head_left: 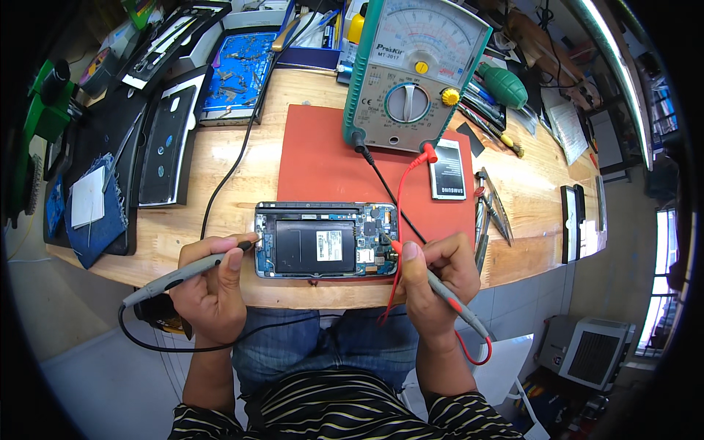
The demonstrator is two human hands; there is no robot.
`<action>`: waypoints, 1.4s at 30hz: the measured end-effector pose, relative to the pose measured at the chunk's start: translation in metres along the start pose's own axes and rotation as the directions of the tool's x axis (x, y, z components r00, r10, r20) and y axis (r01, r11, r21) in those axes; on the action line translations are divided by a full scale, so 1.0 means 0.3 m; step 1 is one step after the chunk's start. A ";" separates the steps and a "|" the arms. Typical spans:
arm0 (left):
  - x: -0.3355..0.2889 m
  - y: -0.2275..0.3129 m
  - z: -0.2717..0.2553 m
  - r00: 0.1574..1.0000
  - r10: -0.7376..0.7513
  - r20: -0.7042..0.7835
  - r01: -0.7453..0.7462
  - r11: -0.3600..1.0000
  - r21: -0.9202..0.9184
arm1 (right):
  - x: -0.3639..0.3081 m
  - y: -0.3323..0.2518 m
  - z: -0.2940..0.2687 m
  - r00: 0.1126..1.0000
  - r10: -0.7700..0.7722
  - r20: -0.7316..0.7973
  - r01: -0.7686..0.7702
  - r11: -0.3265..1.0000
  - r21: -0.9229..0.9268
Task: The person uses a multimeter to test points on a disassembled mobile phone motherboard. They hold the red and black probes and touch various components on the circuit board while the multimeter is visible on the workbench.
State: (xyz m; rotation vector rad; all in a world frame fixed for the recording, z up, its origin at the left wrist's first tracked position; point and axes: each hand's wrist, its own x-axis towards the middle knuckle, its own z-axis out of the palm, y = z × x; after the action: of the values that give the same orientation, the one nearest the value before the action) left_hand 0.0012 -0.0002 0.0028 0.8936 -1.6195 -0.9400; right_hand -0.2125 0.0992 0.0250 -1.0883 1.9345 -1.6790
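An opened smartphone (304,249) lies sideways near the table's front edge, its circuit board and black battery bay exposed. My left hand (213,293) is closed round a grey and black test probe (180,275), whose tip is at the phone's left end. In my right hand (440,282), fingers closed, is a grey and red test probe (456,304). Its tip points at the board on the phone's right part; whether it touches, I cannot tell. Beyond the phone stands a green analog multimeter (407,103), with a black and a red lead plugged into it.
Under the multimeter lies a red mat (312,154), with a phone battery (446,172) on its right. Tweezers (497,205) rest farther right. A blue tray (236,70) of small parts and a dark phone panel (167,147) are at the left. The black cable (220,187) crosses the tabletop.
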 end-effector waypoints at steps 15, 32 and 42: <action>0.000 0.005 -0.002 1.000 -0.001 0.019 0.001 1.000 -0.025 | -0.008 0.013 -0.005 0.999 -0.039 -0.025 0.039 0.999 -0.001; -0.007 -0.010 -0.007 1.000 -0.001 0.011 0.001 1.000 0.011 | -0.002 0.013 -0.004 0.999 -0.032 -0.023 0.033 0.999 0.010; -0.006 -0.010 -0.012 0.999 0.003 0.042 -0.006 0.998 0.070 | -0.001 0.013 -0.005 1.000 -0.013 -0.010 0.013 1.000 0.007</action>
State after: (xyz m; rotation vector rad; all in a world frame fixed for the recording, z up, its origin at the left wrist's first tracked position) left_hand 0.0053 -0.0002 0.0001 0.9234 -1.6988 -0.9092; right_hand -0.2146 0.1005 0.0216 -1.0943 1.9301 -1.6997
